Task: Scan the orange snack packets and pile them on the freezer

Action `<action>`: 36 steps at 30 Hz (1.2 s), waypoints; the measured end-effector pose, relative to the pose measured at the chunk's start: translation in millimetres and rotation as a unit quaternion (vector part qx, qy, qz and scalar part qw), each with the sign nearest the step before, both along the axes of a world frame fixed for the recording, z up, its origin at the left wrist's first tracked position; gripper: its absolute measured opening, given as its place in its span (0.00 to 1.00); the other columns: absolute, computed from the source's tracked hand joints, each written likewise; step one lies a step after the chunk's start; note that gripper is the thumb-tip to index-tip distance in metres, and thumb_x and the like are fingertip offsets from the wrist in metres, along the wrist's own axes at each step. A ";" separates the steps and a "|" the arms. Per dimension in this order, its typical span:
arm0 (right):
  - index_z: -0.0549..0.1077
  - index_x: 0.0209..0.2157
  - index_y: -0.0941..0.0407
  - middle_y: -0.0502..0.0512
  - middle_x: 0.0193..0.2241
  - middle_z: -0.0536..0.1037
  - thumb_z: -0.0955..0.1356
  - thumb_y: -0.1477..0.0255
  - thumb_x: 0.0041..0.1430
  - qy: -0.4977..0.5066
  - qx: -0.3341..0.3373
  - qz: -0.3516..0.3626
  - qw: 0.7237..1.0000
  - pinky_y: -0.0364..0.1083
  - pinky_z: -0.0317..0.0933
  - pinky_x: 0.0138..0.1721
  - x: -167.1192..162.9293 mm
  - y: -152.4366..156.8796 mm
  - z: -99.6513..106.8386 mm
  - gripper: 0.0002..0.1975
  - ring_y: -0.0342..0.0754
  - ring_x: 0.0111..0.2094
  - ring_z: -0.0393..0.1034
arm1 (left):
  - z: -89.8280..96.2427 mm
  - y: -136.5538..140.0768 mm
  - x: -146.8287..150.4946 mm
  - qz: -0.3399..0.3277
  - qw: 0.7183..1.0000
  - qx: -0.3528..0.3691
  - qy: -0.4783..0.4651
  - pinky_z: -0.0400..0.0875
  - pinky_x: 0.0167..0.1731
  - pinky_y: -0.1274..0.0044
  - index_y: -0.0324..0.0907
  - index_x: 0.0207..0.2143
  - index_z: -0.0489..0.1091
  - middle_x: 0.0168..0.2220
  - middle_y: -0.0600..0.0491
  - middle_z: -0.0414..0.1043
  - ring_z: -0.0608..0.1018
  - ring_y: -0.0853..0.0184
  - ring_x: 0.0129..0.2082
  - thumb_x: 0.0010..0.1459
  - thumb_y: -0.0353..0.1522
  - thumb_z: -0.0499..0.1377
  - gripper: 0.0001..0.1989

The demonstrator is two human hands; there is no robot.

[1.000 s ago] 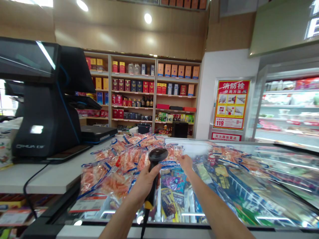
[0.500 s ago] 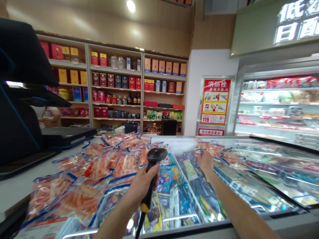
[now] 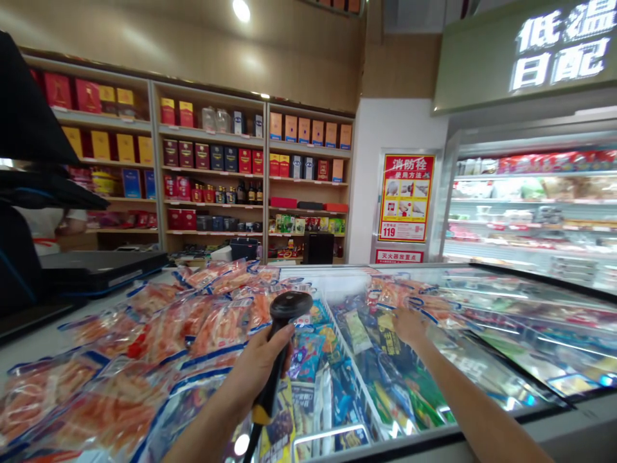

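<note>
My left hand (image 3: 263, 360) is wrapped round the handle of a black and yellow barcode scanner (image 3: 292, 305), head up and cable hanging down. Clear bags of orange-pink pieces (image 3: 164, 328), with blue edges, lie in a wide spread to its left. My right hand (image 3: 411, 326) reaches over the glass-topped freezer, close to a dark packet with yellow lettering (image 3: 389, 334). Its fingers point away and are mostly hidden, so I cannot make out whether they hold anything. Just beyond it lies a smaller group of similar orange-pink bags (image 3: 393, 292).
A white wire divider (image 3: 354, 360) runs through the freezer between colourful packets (image 3: 308, 357). At left stand a dark checkout machine (image 3: 33, 186) and a flat black scale-like plate (image 3: 103, 267). Shelves of boxes (image 3: 212, 154) line the back; a lit chiller (image 3: 530, 206) is at right.
The view has turned slightly right. My right hand has drawn back toward me and to the right from the far bags, uncovering the dark packet. My left hand still grips the scanner.
</note>
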State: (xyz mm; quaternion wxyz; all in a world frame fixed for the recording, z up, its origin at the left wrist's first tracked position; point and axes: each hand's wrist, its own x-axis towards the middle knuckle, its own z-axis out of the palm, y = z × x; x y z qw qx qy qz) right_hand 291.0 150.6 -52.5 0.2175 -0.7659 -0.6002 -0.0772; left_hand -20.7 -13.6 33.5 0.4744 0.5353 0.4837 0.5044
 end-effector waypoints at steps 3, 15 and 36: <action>0.70 0.34 0.52 0.55 0.38 0.71 0.57 0.70 0.48 -0.003 -0.002 0.049 0.999 0.50 0.52 0.38 -10.0 -11.2 2.3 0.13 0.52 0.41 0.61 | 2.1 -4.6 -0.3 -0.008 1.000 0.007 0.003 0.56 0.15 0.82 0.40 0.18 0.59 0.12 0.58 0.61 0.63 0.75 0.13 0.45 0.43 0.50 0.16; 0.71 0.23 0.59 0.62 0.27 0.74 0.58 0.61 0.46 0.102 -0.017 0.070 0.992 0.43 0.55 0.28 -62.8 -24.1 8.8 0.18 0.51 0.32 0.67 | 10.1 -32.1 -2.9 -0.003 1.000 0.024 0.017 0.56 0.16 0.82 0.40 0.17 0.58 0.11 0.59 0.59 0.62 0.76 0.12 0.47 0.43 0.48 0.16; 0.68 0.31 0.59 0.57 0.29 0.74 0.57 0.70 0.47 0.228 0.164 0.078 0.957 0.42 0.55 0.31 -89.8 -27.0 4.8 0.12 0.49 0.32 0.66 | -0.7 -42.7 -7.5 -0.064 0.998 -0.003 -0.014 0.55 0.16 0.83 0.39 0.19 0.58 0.13 0.60 0.60 0.62 0.76 0.13 0.45 0.43 0.51 0.15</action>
